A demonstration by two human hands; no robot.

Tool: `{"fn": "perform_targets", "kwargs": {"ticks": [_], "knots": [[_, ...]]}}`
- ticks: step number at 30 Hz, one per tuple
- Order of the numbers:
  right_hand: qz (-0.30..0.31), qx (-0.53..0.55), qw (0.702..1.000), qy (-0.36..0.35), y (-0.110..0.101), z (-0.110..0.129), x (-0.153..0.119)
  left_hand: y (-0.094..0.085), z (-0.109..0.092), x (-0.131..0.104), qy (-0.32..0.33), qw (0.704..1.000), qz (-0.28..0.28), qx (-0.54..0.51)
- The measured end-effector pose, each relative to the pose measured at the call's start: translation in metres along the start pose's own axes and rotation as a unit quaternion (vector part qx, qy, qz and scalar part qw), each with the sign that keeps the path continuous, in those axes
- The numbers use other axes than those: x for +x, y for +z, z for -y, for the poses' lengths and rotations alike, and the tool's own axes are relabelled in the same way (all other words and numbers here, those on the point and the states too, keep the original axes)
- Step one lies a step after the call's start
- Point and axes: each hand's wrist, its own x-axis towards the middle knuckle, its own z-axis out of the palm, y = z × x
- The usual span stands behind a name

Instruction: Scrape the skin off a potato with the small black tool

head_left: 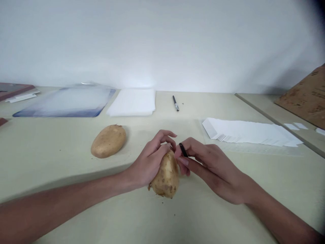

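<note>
My left hand (149,162) is wrapped round a brown potato (166,179) and holds it just above the table, fingers curled over its far end. A pale streak runs along the potato's top, and dark spots mark its near end. My right hand (210,166) is closed on a small black-handled tool (183,149), close against the potato's right side. Only a short black piece with a hole at its tip shows; its working end is hidden. A second whole potato (108,141) lies on the table to the left.
Behind lie a stack of white paper (132,102), a blue-edged clear sheet (63,101) and a black pen (175,103). A fanned row of white paper slips (251,132) is at right. Brown cardboard (307,96) stands far right, by a table seam (259,110). A pale wall (162,44) rises behind.
</note>
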Motion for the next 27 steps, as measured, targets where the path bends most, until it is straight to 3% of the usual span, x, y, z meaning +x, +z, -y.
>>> {"fn": "perform_targets", "kwargs": {"ticks": [12, 18, 27], "knots": [[-0.069, 0.098, 0.993, 0.006, 0.014, -0.006, 0.006, -0.001, 0.002, 0.001, 0.022, 0.999, 0.001, 0.031], [-0.057, 0.192, 0.978, 0.056, 0.022, -0.011, 0.009, -0.001, 0.001, 0.001, 0.011, 1.000, 0.003, 0.018], [-0.047, 0.177, 0.982, 0.049, 0.022, -0.007, 0.011, -0.002, 0.004, 0.002, 0.021, 0.999, 0.004, 0.026]]}}
